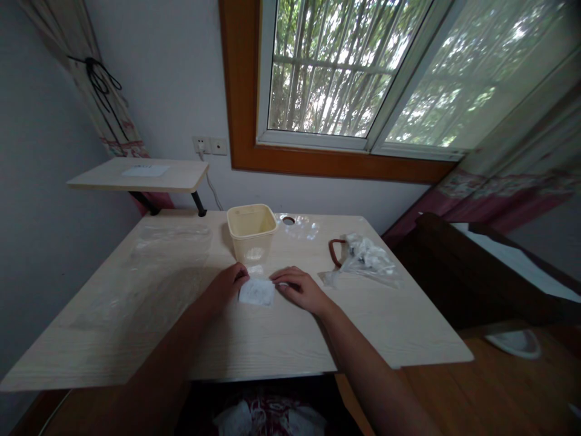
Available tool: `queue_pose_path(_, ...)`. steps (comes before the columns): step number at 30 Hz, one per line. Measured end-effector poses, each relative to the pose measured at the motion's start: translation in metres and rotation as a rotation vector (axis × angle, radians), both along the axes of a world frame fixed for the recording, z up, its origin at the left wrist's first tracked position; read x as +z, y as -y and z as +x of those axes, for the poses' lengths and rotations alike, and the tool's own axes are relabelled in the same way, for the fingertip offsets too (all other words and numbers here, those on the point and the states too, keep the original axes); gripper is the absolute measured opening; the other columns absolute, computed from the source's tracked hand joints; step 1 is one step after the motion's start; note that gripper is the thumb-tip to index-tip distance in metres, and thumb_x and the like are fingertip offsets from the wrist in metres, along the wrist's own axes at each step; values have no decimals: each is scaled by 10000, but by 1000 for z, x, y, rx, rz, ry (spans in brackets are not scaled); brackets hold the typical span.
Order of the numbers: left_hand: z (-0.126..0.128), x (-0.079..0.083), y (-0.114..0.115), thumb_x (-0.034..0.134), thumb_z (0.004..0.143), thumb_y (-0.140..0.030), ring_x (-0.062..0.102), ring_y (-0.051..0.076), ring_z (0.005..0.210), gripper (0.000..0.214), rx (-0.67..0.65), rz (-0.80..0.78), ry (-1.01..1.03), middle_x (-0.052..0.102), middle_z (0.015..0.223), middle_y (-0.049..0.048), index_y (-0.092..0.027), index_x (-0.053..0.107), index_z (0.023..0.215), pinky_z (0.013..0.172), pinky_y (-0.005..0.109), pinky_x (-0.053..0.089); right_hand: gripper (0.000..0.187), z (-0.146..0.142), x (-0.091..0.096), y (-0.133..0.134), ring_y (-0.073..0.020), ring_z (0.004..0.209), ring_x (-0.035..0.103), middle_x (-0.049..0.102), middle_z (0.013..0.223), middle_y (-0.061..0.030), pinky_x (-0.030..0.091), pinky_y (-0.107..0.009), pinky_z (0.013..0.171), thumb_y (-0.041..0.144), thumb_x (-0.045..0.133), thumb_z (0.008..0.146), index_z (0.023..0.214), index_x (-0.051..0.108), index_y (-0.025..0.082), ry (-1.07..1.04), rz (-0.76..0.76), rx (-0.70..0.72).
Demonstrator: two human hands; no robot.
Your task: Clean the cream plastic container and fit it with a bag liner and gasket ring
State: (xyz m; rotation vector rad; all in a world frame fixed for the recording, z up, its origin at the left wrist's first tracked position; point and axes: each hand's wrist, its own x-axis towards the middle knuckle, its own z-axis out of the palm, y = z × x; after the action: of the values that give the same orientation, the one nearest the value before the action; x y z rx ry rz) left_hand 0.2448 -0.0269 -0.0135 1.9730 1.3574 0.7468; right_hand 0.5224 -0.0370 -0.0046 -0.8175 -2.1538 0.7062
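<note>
Left grip (226, 284) and right grip (302, 289) pinched a white paper square (256, 292), plastic basket (251, 233) just ahead, clear bag (367, 260) beyond the right grip

packet (256, 292): matt paper | basket (251, 233): smooth plastic | bag (370, 260): glossy clear plastic | desk (281, 342): smooth wood-grain laminate

Poly bag (367, 261) contents unclear, paper (256, 292) marks illegible

A white paper square (256, 292) lies on the pale wood table (113, 339), between the left hand (224, 286) and the right hand (302, 289). A square cream plastic basket (251, 233) stands behind the paper. A clear plastic bag (367, 260) lies on the table to the right of the basket.
</note>
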Motion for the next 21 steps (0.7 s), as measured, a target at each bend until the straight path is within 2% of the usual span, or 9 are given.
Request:
queue_pose_path(3,-20,11,0,583,882,-355,648,195,774,147,9,-82,72,699,819,19,-214,609,915,744,332,498,206,1,-4,-1,-216,1078,684,763,1139,-77,535,-426,986,311,583,987,1105,745,262,-26,-21,-12)
queue_pose_path(7,-64,28,-3,663,825,-423,663,209,793,285,118,-158,227,708,861,25,-215,610,1014,727,329,513,213,0,-6,-1,-202,1068,684,766,1118,-63,530,-415,986,292,555,1000,1094,745,266,-43,-26,-13)
queue_pose_path(11,-119,37,-11,721,777,-448,665,206,820,430,319,-174,375,680,877,23,-192,612,1105,720,316,543,211,-5,-3,1,-208,1040,687,767,1085,-64,530,-418,962,270,554,991,1085,742,262,39,34,-6)
queue_pose_path(13,-146,34,-15,767,730,-437,659,199,823,478,414,-136,439,659,864,12,-187,618,1110,711,303,553,201,-11,-3,3,-211,1045,682,763,1088,-64,517,-425,974,244,572,973,1080,742,260,99,89,26)
queue_pose_path(16,-178,23,-20,784,707,-370,655,175,805,456,572,-108,527,659,864,3,-192,625,1095,695,268,553,205,-28,-7,7,-218,1076,662,749,1136,-64,497,-434,991,217,599,948,1091,740,262,183,173,76)
queue_pose_path(18,-192,12,-22,757,732,-313,646,150,780,392,675,-91,589,649,853,-7,-194,625,1082,679,240,545,242,-44,-11,10,-229,1122,638,729,1215,-64,490,-439,1001,231,603,950,1157,722,271,234,225,109)
queue_pose_path(21,-198,-2,-23,728,751,-236,635,126,765,331,776,-88,665,647,866,-11,-189,615,1059,663,207,529,321,-76,-16,14,-242,1223,578,670,1352,-63,468,-432,1043,292,587,975,1286,664,272,298,283,176)
